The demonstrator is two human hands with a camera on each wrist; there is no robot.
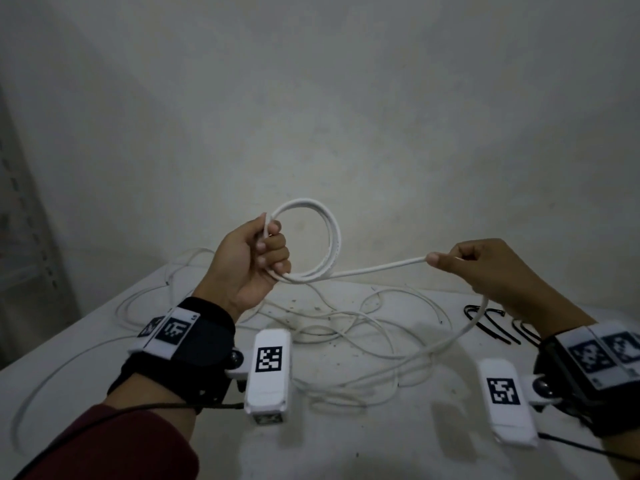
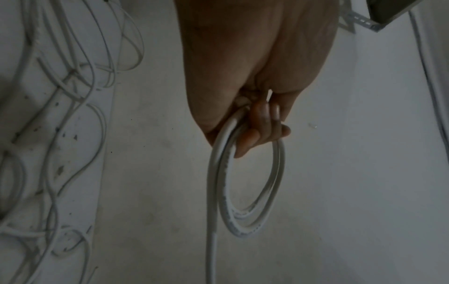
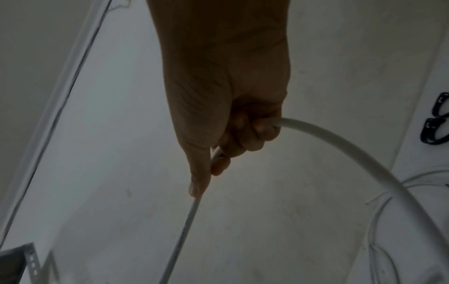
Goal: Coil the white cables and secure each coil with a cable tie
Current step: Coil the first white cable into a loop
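Coiling in progress, held above the table (image 1: 381, 445). The left hand (image 1: 249, 261) has its fingers curled round one side of a small coil (image 1: 325, 237) of white cable, a few turns held upright. From the coil's lower edge the free run of the cable (image 1: 377, 270) stretches to the right hand (image 1: 485, 268), which pinches it between thumb and curled fingers; beyond that hand the cable droops to the table. Below the coil lie further loose white cables (image 1: 346, 327), tangled; to the right of the coil, on the table, lie black cable ties (image 1: 491, 323). Probable risks: the trailing length may snag in the tangle and drag other cables up; a slack left-hand hold would let the springy turns open; twist in the run may kink the next loop.
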